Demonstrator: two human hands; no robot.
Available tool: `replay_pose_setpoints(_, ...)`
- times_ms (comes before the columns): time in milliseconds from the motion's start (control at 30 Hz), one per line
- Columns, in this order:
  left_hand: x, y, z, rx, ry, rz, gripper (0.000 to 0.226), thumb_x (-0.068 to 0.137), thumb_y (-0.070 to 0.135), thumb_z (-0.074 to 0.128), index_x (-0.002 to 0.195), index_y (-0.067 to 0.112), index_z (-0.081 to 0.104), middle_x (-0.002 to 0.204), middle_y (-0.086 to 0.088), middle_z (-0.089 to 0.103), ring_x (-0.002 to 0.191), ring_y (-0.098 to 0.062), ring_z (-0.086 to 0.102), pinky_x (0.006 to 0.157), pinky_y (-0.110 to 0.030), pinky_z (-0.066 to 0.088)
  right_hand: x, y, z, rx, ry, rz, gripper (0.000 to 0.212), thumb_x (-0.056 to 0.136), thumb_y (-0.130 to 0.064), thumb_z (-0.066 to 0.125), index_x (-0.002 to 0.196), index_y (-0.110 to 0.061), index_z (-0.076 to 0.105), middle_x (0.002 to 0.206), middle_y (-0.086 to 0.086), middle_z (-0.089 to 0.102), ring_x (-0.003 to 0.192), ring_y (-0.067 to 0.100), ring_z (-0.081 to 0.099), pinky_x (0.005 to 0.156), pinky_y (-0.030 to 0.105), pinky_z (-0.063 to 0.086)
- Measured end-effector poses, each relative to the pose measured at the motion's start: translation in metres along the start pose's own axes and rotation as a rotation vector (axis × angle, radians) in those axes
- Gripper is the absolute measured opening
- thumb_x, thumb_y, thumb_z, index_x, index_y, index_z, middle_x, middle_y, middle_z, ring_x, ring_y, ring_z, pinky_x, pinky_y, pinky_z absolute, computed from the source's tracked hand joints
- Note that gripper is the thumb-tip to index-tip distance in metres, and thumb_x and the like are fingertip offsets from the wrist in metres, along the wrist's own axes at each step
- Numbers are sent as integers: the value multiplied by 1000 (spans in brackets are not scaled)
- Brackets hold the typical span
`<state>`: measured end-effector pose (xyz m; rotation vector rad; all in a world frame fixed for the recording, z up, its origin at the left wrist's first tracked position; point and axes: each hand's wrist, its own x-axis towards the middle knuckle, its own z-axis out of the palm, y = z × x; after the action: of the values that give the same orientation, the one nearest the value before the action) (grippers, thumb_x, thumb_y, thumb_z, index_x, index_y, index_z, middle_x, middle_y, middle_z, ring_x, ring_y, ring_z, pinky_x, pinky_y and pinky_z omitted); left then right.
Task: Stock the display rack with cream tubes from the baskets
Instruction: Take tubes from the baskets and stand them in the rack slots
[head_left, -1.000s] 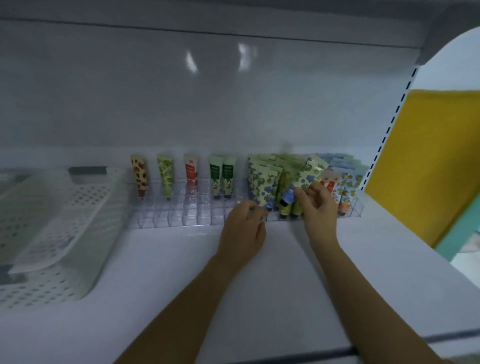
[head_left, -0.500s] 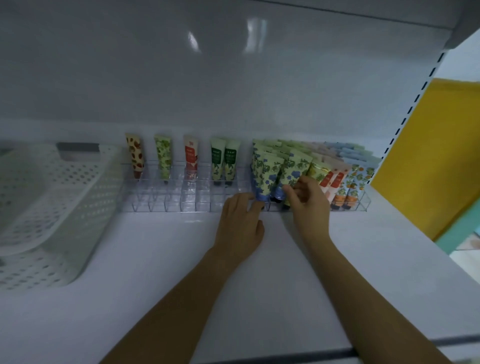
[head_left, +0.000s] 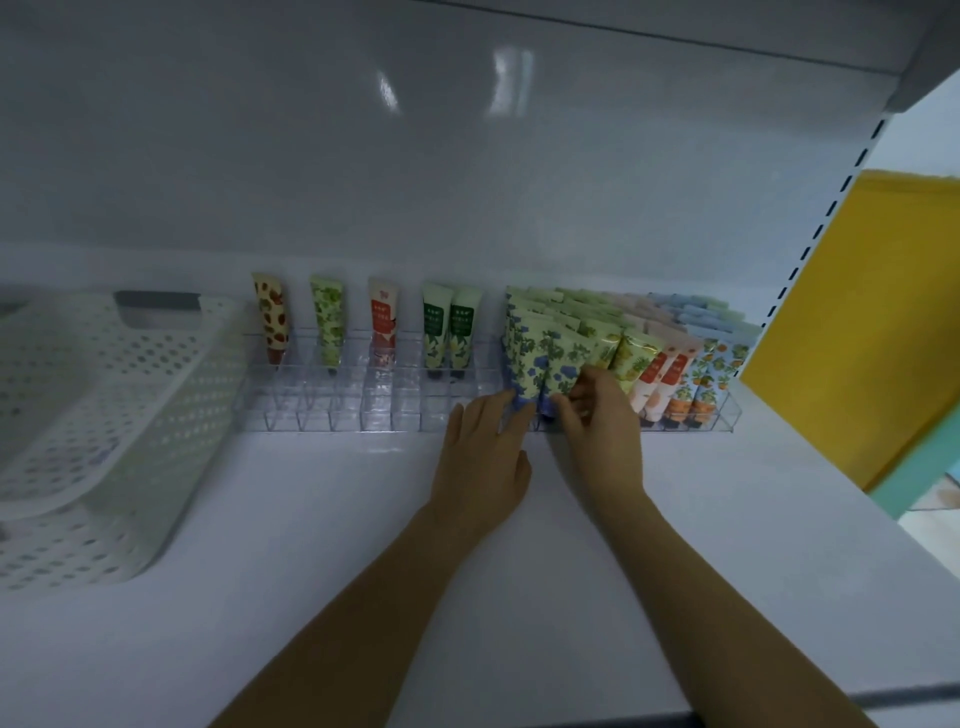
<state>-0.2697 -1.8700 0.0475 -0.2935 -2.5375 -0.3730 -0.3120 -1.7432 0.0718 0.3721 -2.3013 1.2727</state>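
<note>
In the middle of the frame, the right hand (head_left: 602, 431) pinches the bottom of a pale green cream tube with blue flowers (head_left: 560, 358), standing in the front row of the long clear plastic rack (head_left: 363, 415). The left hand (head_left: 483, 457) lies beside it, fingers straight and close together, tips touching the rack's front. A white plastic basket with holes (head_left: 104, 415) sits at the left of the frame.
</note>
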Motion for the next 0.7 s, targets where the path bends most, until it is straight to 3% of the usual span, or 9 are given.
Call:
replay_pose_setpoints(133,-1,-1,0,2,5,10,52,73,23,36,119,11,57,118,-17,61,101,-32,63,84,-49,51,1,-2,-5,116,83,51,29,90,-8,55,118,-4,48,87,-2,51,78,12,51,75,32,46)
replay_pose_setpoints(200,-1,-1,1,-8,7,18,52,74,23,36,123,13,52,121,-18,59,104,-32,61,85,-50,50,2,-2,-7,63,134,-23,23,91,-8,55,113,-3,52,93,1,55,78,11,51,73,30,47)
replay_pose_setpoints(300,-1,-1,1,-34,-5,14,55,75,24,35,125,10,55,125,-19,56,107,-35,60,87,-54,49,-2,0,-4,-85,130,-193,23,89,-4,54,111,-2,61,110,12,54,93,9,48,75,11,38)
replay_pose_setpoints(400,-1,-1,-1,-33,-18,3,55,75,24,35,124,10,56,126,-18,56,107,-34,60,86,-53,50,-4,2,1,-118,98,-204,27,88,-6,54,112,-6,65,112,17,54,101,16,49,73,22,42)
replay_pose_setpoints(533,2,-1,0,-35,-7,-3,54,74,22,38,126,18,50,126,-18,57,114,-31,49,88,-53,48,-5,7,4,-115,49,-264,32,83,-12,50,110,-9,68,106,20,54,93,14,49,63,30,51)
replay_pose_setpoints(633,3,2,-1,-82,-78,-66,60,78,20,40,138,20,42,145,-17,37,132,-34,34,107,-55,29,-6,7,6,-129,27,-228,35,82,-11,52,114,-10,66,106,18,54,87,23,55,63,28,46)
replay_pose_setpoints(700,3,3,-2,-80,-108,-107,61,81,22,35,142,21,35,151,-14,26,138,-33,24,112,-50,17,-7,6,7,-126,30,-228,37,81,-13,50,114,-9,66,105,18,54,86,19,53,64,27,45)
